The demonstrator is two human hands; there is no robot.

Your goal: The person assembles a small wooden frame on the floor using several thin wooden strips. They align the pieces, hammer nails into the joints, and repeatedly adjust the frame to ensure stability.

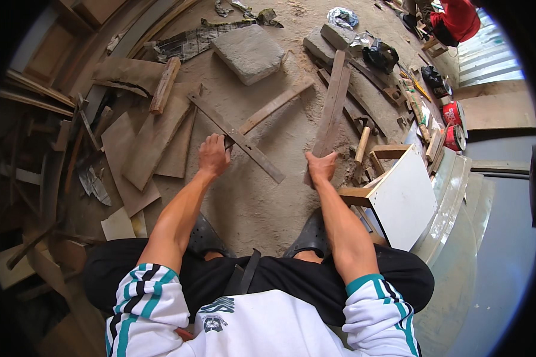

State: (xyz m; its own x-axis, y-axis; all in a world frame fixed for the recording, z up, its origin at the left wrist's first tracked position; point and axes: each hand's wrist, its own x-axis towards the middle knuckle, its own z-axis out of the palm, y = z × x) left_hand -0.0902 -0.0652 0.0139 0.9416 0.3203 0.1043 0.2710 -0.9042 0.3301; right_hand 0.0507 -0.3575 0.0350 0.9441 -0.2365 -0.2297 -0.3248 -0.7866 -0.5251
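Observation:
My left hand (214,155) is closed around the near end of a crossed pair of thin wooden strips, which looks like a wooden square. Its long strip (274,111) runs away to the right, and the darker cross strip (252,153) lies over it at about a right angle. My right hand (321,166) grips the near end of a long brown plank (332,110). The plank's far end reaches the grey blocks. Just right of that hand, a hammer (362,144) with a pale wooden handle lies among scraps; its head is partly hidden.
A flat grey stone block (248,53) lies ahead. Wooden boards (158,137) are piled at left. At right stand a white-topped wooden frame (402,199), red cans (454,137) and a black plastic bag (380,55). A person in red (457,22) is at the far right.

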